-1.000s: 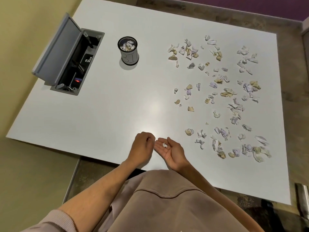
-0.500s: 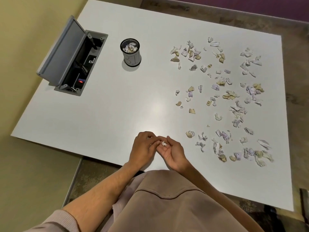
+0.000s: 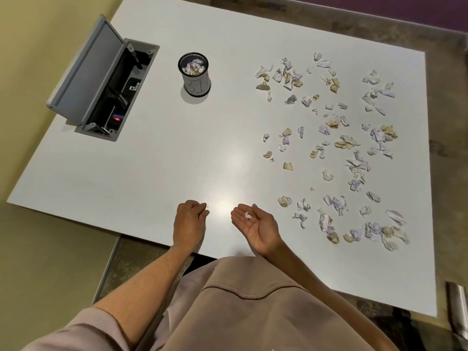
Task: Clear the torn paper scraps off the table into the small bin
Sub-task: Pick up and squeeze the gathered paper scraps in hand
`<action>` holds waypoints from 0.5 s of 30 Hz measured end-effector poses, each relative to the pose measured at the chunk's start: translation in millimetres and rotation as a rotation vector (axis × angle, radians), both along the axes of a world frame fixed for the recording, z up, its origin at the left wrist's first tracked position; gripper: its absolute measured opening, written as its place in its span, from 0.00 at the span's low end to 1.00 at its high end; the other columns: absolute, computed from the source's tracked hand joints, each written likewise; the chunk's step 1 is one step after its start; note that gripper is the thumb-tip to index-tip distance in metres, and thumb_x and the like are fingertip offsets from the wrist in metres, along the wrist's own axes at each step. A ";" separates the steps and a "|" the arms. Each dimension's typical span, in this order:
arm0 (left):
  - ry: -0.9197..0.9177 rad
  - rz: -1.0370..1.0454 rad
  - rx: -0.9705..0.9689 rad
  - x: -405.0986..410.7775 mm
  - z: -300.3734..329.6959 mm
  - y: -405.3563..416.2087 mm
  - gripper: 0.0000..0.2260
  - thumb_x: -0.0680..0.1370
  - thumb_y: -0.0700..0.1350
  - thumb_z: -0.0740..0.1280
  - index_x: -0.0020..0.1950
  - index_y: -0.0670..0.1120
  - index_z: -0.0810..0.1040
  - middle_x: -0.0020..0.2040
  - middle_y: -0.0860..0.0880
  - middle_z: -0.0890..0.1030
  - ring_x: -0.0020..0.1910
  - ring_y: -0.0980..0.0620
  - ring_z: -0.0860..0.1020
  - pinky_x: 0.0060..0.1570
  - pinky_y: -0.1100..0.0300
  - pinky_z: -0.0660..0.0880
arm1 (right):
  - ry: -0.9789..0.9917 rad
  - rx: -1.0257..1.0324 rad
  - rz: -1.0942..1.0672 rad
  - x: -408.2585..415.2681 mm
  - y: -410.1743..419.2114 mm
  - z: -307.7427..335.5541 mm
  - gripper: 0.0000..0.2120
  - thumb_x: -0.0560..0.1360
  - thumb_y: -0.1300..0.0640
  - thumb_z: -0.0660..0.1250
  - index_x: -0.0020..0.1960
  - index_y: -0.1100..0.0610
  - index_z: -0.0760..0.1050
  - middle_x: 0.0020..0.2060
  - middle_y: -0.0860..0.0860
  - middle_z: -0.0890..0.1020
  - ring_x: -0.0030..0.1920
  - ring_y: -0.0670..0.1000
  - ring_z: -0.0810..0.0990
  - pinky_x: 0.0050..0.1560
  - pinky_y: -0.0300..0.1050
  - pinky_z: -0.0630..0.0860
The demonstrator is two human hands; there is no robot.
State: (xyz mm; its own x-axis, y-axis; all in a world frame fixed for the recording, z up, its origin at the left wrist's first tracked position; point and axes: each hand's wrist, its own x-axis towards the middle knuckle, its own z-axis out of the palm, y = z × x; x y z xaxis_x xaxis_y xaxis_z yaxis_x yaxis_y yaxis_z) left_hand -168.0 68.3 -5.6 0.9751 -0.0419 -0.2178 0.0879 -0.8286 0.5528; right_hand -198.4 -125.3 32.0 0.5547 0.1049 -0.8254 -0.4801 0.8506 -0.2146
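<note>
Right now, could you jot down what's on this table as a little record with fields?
Table: white, flat
Bin: far left, upright, scraps already inside
Loose scraps: many, scattered over the right half
Right hand: palm up, one small scrap resting on it
Left hand: fingers curled, contents unclear
Cable box: far left, lid raised

The table (image 3: 177, 160) is plain white with a soft pale glare just beyond the fingertips. The scraps (image 3: 336, 148) scattered off to the right of the fingers are white, tan and faint lilac, some showing fine ruled lines. The bin (image 3: 194, 75), far ahead of the fingers, is black mesh with a white label bearing dark hand-drawn letters; white and tan scraps fill it. The hatch (image 3: 101, 79) is grey, black inside, with a small red glow. The sleeve (image 3: 83, 335) is dusty pink. The wall (image 3: 38, 34) is yellow-green.
</note>
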 end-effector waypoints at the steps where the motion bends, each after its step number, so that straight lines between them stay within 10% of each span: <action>1: -0.007 -0.006 0.019 1.4 -1.1 -1.5 0.10 0.78 0.41 0.69 0.57 0.40 0.83 0.51 0.44 0.81 0.54 0.43 0.75 0.49 0.59 0.69 | -0.001 -0.003 -0.002 -0.4 -0.9 0.0 0.16 0.81 0.56 0.59 0.54 0.70 0.77 0.48 0.64 0.83 0.51 0.61 0.83 0.54 0.54 0.81; 15: -0.083 -0.161 0.222 5.7 -16.6 -9.4 0.09 0.69 0.30 0.71 0.40 0.43 0.78 0.36 0.47 0.77 0.36 0.45 0.74 0.33 0.52 0.72 | -0.001 -0.025 0.016 0.5 -4.7 -3.4 0.16 0.82 0.57 0.58 0.56 0.70 0.76 0.49 0.64 0.84 0.52 0.62 0.83 0.54 0.54 0.80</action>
